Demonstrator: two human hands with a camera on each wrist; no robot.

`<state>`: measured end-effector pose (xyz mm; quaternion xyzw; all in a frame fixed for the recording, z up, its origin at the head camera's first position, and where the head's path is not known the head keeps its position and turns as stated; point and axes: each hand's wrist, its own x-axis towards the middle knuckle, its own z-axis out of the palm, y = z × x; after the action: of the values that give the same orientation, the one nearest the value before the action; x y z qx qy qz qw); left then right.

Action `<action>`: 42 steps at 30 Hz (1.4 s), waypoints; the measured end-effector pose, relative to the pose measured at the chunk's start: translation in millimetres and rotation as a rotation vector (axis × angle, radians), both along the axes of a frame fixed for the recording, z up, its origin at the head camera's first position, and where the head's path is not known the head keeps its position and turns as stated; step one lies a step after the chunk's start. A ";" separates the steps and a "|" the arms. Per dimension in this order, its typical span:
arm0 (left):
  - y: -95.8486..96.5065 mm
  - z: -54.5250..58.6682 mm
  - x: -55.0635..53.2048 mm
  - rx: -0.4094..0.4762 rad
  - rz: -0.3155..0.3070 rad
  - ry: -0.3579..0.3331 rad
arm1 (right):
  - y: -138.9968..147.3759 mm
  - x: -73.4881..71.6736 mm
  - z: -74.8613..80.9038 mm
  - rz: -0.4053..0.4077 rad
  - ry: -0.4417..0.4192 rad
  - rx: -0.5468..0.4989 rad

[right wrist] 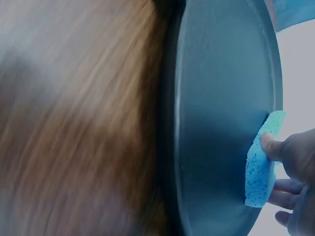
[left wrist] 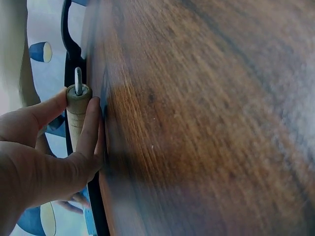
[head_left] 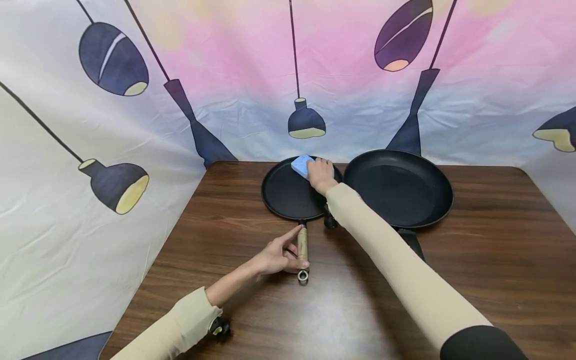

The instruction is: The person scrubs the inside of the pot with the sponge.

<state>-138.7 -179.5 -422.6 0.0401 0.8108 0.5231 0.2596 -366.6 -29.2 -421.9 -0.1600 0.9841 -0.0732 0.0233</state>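
Note:
A shallow black flat pan lies on the table with its wooden handle pointing toward me. My left hand grips that handle, thumb and fingers on either side of the wood; the left wrist view shows the metal hanging loop at its end. My right hand pinches a blue sponge at the far right part of the pan. In the right wrist view the sponge stands tilted against the pan surface, thumb on one face and fingers behind it.
A larger, deeper black frying pan stands right beside the flat pan, its dark handle partly hidden under my right sleeve. Both sit near the back edge of the brown wooden table. Behind it hangs a cloth printed with lamps.

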 end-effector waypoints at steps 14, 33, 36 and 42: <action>1.5 -1.1 -2.6 0.021 -0.014 0.000 | 41.6 -6.0 22.7 0.060 -0.159 -0.048; 0.1 -0.8 -3.6 0.019 -0.049 0.013 | 53.9 33.0 42.0 0.200 -0.270 0.056; 1.0 -0.9 -4.6 0.035 -0.044 0.005 | 53.7 38.8 39.7 0.224 -0.239 0.059; -0.3 -2.4 -2.9 0.038 -0.045 -0.002 | 47.3 49.9 31.5 0.272 -0.167 0.049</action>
<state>-141.6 -179.8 -425.0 0.0626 0.7992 0.5327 0.2711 -316.7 18.0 -390.4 -0.2847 0.9494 -0.0583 0.1187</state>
